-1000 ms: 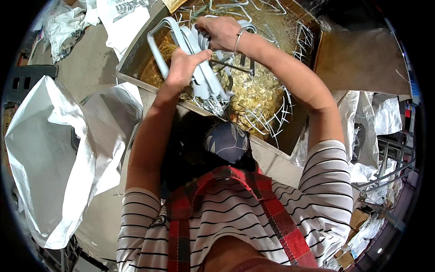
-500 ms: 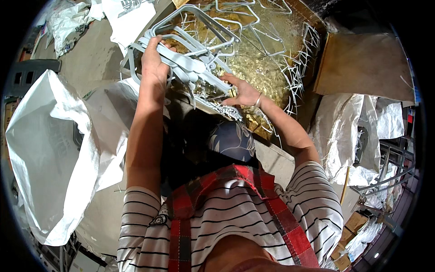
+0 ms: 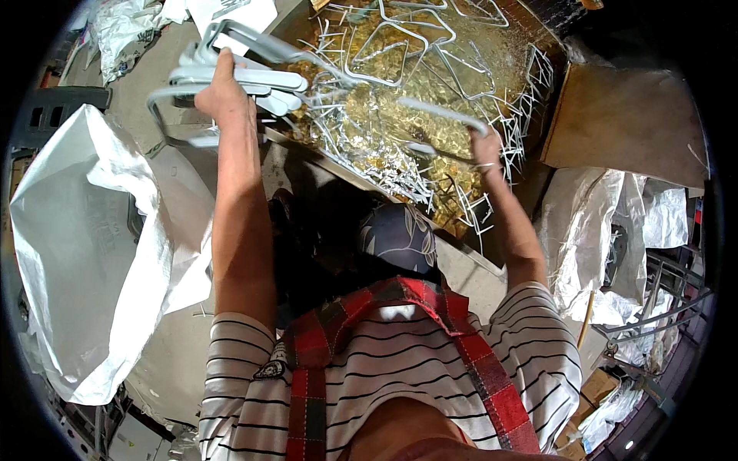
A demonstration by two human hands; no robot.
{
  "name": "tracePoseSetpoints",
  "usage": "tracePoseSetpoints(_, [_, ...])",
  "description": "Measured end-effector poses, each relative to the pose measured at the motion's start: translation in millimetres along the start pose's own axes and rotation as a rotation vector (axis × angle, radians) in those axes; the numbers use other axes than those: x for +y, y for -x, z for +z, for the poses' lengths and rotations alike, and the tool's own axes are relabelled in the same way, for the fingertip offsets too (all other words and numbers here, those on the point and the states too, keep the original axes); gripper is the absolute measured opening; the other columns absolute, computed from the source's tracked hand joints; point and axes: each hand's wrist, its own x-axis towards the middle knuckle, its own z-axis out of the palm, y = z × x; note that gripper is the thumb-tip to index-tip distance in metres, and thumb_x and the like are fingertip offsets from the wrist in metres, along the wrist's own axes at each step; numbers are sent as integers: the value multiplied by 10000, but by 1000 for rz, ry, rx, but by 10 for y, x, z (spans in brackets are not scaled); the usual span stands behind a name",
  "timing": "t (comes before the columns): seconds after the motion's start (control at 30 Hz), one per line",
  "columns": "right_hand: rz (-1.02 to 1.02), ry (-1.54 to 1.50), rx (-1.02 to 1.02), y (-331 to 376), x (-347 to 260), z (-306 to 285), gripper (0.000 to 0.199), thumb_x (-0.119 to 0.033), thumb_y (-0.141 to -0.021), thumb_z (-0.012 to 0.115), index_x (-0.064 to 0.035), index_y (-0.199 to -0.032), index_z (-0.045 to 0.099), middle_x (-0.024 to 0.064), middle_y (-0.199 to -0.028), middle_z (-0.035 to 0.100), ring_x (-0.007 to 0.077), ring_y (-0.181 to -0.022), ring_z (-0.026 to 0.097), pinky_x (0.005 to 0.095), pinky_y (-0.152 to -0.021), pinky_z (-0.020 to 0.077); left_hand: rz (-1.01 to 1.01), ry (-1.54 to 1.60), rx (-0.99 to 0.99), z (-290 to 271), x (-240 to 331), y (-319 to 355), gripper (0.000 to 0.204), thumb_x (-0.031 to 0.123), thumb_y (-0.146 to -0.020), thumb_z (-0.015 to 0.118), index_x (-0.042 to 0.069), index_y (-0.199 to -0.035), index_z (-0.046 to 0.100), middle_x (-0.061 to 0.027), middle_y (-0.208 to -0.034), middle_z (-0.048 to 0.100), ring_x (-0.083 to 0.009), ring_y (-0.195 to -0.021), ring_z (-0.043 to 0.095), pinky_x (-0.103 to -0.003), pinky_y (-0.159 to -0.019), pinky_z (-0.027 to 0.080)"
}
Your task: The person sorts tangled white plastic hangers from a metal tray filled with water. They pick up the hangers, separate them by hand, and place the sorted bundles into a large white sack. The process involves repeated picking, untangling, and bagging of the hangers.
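Note:
My left hand (image 3: pixel 224 96) is closed round a bundle of grey plastic frames (image 3: pixel 269 79), with loop-shaped bars and flat, rounded ends, held over the left edge of a wide trough (image 3: pixel 323 157). Over the trough's right part, my right hand (image 3: pixel 485 146) grips a single grey plastic frame (image 3: pixel 442 112), smeared by motion. Beneath the hands, the trough has a rippled, glassy yellowish bottom that looks like water. Several more loose grey frames (image 3: pixel 388 50) lie at its far side. Thin white sticks (image 3: pixel 400 180) are heaped along the near edge and at the right.
A large open white sack (image 3: pixel 146 307) stands at my left, with a dark slotted crate (image 3: pixel 65 115) behind it. To the right are a brown board (image 3: pixel 626 123) and another white sack (image 3: pixel 576 223). White bags (image 3: pixel 123 34) lie at the far left.
My hands have moved apart. The left has drawn the bundle left and toward the trough's edge; the right has swung right, away from the bundle, with one frame in it.

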Motion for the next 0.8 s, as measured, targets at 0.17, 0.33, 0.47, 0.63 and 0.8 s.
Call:
tracePoseSetpoints(0.17, [-41,191,-6,-314,-1462,-734,268,-155,-771,576,-35,-1010,557,214,-839,624,360,-770,610,398,-691,484,-9,-648,-580,173,-213,403,323,230,-714,733,-31,-887,650,-73,-769,646,-130,-638,571,-266,-598,457])
tracePoseSetpoints(0.33, [-308,261,-88,-634,-2188,-295,307,-176,-768,652,-45,-1023,544,168,-859,638,283,-851,627,366,-762,480,3,-401,-966,412,83,898,261,188,-738,711,0,-909,652,-60,-795,635,-120,-720,576,-256,-658,458])
tracePoseSetpoints(0.47, [-731,-204,95,-754,-2112,-139,376,-176,-760,672,-54,-1088,537,147,-903,641,257,-870,621,342,-807,484,-198,-525,-695,271,123,603,186,169,-746,709,-6,-774,651,-71,-697,623,-118,-569,557,-237,-532,448])
tracePoseSetpoints(0.63, [-281,-25,-376,-711,-762,492,191,-122,-728,606,-20,-889,592,162,-816,648,280,-749,629,364,-693,489,-387,250,-100,106,135,73,179,-1,-772,645,-80,-898,547,-127,-743,593,-227,-586,564,-337,-524,501])
tracePoseSetpoints(0.8, [-139,-176,-738,-15,-377,1007,137,-75,-740,560,-61,-864,618,176,-728,617,278,-630,586,338,-633,479,-439,360,-1,-194,109,-235,91,45,-820,597,-21,-848,540,-83,-753,554,-197,-649,539,-308,-587,489])
